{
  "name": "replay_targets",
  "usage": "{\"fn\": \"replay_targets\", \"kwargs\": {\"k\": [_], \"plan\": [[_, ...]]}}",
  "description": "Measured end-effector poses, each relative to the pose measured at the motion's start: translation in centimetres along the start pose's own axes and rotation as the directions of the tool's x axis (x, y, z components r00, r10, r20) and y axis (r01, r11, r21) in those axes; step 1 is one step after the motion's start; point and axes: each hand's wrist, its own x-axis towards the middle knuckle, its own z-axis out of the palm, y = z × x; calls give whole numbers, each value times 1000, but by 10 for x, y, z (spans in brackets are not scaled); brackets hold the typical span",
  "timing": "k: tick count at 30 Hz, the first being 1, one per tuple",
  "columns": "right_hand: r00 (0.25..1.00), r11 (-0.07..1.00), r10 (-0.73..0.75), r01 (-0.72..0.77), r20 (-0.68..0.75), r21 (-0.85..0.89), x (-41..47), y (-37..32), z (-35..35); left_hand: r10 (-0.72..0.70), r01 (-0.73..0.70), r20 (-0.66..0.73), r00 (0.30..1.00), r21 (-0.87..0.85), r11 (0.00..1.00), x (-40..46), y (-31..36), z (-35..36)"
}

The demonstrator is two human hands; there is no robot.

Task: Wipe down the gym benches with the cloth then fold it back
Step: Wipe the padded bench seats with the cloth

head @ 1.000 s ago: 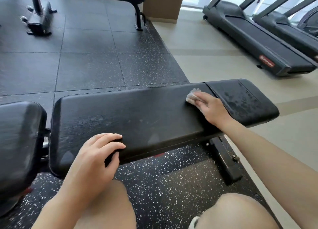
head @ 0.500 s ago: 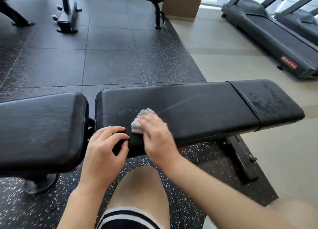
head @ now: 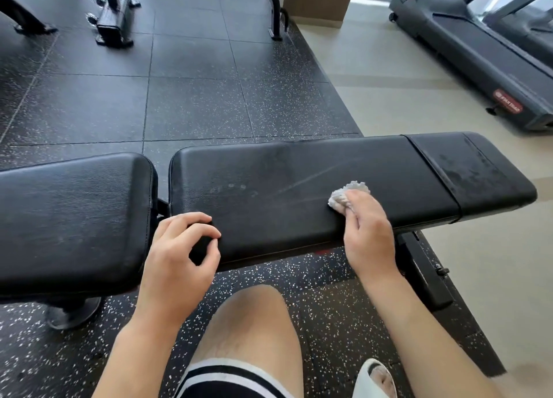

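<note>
A long black padded bench pad (head: 299, 188) lies across the middle of the head view, with a shorter seat pad (head: 68, 215) to its left. My right hand (head: 366, 233) holds a small bunched white cloth (head: 347, 192) pressed on the long pad, right of its middle; faint wet streaks run across the pad to the cloth's left. My left hand (head: 179, 254) grips the long pad's near left corner, fingers curled over the edge. The pad's right end section (head: 484, 173) looks mottled with dried marks.
Two treadmills (head: 484, 53) stand at the back right on the beige floor. Another bench's legs (head: 115, 17) stand at the back on the speckled rubber tiles. The bench's foot bar (head: 428, 275) runs toward me on the right. My bare knee (head: 248, 322) is below the pad.
My right hand swept the cloth from the pad's right part to its left end beside my left hand, then back to the right. The left hand kept its grip on the corner.
</note>
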Motion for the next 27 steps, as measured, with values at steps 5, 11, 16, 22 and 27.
{"fn": "replay_targets", "kwargs": {"k": [5,11,16,22,27], "plan": [[991,991,-120,117,59,59,-13,-79,39,-9,9,9,1000,-13,1000,-2,1,-7],[874,914,-381,306,301,266,-39,-184,95,-77,79,-69,995,27,997,-9,-24,-31],[866,890,-420,334,272,311,-8,-149,86,-97,97,-37,995,-4,995,-3,-20,-35],[978,989,-112,92,176,114,62,-66,52,-84,84,-3,996,-45,995,-2,-14,-31],[967,983,-169,152,189,100,38,-119,83,-90,89,-26,996,-54,995,-8,-12,-30]]}}
